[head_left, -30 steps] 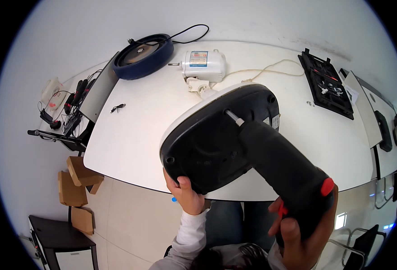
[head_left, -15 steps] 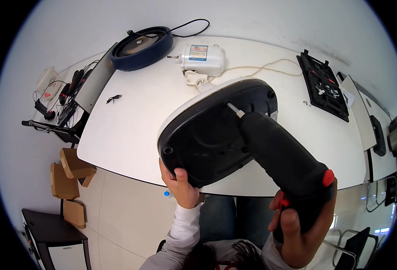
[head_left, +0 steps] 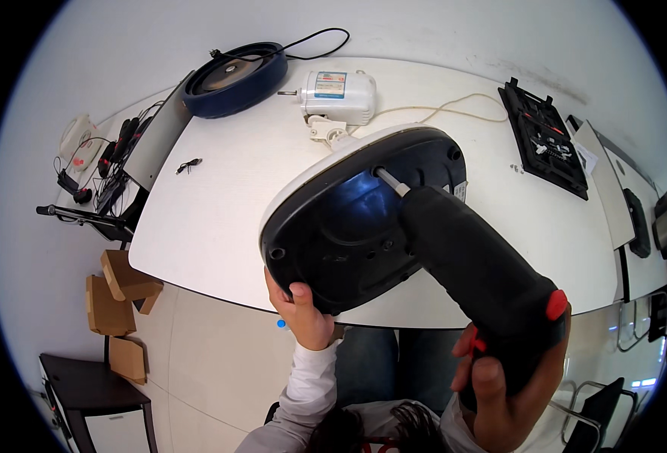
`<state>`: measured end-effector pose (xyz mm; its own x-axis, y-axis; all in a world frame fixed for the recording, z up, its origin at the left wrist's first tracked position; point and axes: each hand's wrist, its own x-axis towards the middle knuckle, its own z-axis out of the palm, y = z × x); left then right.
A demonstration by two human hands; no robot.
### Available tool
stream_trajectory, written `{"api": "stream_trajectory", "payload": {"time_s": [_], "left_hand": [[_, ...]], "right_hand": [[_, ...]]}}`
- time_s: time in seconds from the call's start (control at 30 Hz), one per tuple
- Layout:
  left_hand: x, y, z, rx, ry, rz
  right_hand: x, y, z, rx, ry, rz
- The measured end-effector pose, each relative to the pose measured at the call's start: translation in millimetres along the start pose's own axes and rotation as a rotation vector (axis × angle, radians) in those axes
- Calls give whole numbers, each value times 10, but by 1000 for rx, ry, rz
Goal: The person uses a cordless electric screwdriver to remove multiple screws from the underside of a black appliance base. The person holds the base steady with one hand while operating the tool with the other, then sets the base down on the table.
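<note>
My left hand [head_left: 303, 315] grips the lower left edge of a tilted fan base [head_left: 326, 249], thumb on its black underside. The base has a white shell, and its neck joins a white motor [head_left: 341, 97] with a bare shaft, lying on the table. My right hand [head_left: 511, 385] is closed round the handle of a black cordless screwdriver [head_left: 477, 257] with red buttons. The screwdriver's bit [head_left: 391, 181] reaches into a screw hole near the base's upper edge. A bluish light shines on the underside beside the bit. Whether a screw sits in that hole is hidden.
A dark blue round part [head_left: 235, 79] and a black cable lie at the back left of the white table [head_left: 205, 226]. An open black tool case [head_left: 545, 140] is at the right. A short black cable [head_left: 188, 166] lies at left, cardboard boxes [head_left: 111, 302] below.
A bluish light now shows on the underside, where there was none. The base and the screwdriver have shifted slightly in the picture; both hands keep their grip.
</note>
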<state>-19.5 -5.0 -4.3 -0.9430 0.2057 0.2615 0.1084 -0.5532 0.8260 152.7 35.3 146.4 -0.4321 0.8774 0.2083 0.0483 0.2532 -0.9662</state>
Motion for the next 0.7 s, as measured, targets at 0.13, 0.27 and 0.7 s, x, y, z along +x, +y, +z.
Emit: {"api": "stream_trajectory", "payload": {"time_s": [0.13, 0.27, 0.7], "left_hand": [[-1, -20, 39, -15, -8, 1], [-3, -13, 31, -24, -6, -4], [-6, -33, 13, -53, 7, 2]], "right_hand": [[71, 21, -130, -83, -104, -100], [69, 35, -121, -62, -106, -114], [33, 37, -46, 74, -36, -45]]}}
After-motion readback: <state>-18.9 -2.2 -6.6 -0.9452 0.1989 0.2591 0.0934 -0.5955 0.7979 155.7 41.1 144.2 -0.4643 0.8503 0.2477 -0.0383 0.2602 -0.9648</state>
